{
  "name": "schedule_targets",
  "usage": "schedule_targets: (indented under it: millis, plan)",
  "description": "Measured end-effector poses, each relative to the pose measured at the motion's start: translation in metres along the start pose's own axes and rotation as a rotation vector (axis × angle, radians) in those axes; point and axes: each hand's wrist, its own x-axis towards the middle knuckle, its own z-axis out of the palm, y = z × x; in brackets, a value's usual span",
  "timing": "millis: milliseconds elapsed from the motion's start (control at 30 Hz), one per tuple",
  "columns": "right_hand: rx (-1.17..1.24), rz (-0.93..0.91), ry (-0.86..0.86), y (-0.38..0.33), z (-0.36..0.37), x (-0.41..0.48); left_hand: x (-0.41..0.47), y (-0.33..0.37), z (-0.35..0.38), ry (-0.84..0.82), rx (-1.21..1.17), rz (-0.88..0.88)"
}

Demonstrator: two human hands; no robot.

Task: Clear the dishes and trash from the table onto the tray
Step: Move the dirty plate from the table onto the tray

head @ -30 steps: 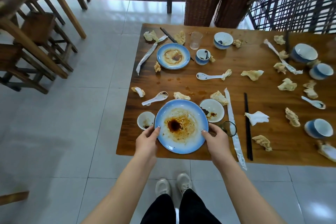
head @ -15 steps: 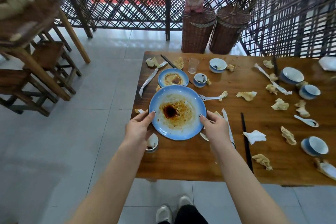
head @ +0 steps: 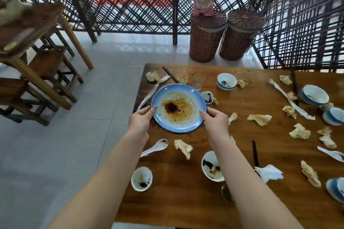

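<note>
So, the dirty blue plate (head: 178, 108), smeared with brown sauce, is over the far left part of the desk (head: 186, 201), held on both sides. The left hand (head: 141, 119) grasps its left rim, thumb on top, and the right hand (head: 214, 119) grasps the right rim the same way. Can't tell if it's lifted or resting on something. Just behind it are a clear glass (head: 198, 81) and a small sauce-stained cup (head: 208, 97). Nearer the person lie a white spoon (head: 156, 147), a crumpled napkin (head: 183, 148), a little white cup (head: 141, 178) and a stained saucer (head: 212, 166). More bowls (head: 314, 95) and napkins (head: 259, 119) are scattered off to the right.
</note>
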Motion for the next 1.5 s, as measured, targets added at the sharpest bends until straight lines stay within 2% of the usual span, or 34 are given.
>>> schedule_targets:
  millis: [267, 433, 633, 1000, 1500]
  plan:
    - [-0.050, 0.084, 0.038, -0.004, 0.019, 0.073, 0.062, 0.011, 0.043, 0.027, 0.096, 0.002]
    - [-0.157, 0.075, 0.036, 0.000, 0.036, 0.103, 0.099, 0.011, 0.050, 0.068, 0.236, 0.014]
    - [-0.271, 0.057, 0.063, 0.010, 0.065, 0.120, 0.137, 0.016, 0.050, 0.048, 0.422, 0.110]
    - [-0.263, 0.130, 0.202, 0.027, 0.088, 0.146, 0.185, 0.007, 0.055, -0.051, 0.748, 0.233]
    - [-0.267, 0.170, 0.321, 0.047, 0.113, 0.153, 0.205, -0.001, 0.058, -0.028, 0.901, 0.380]
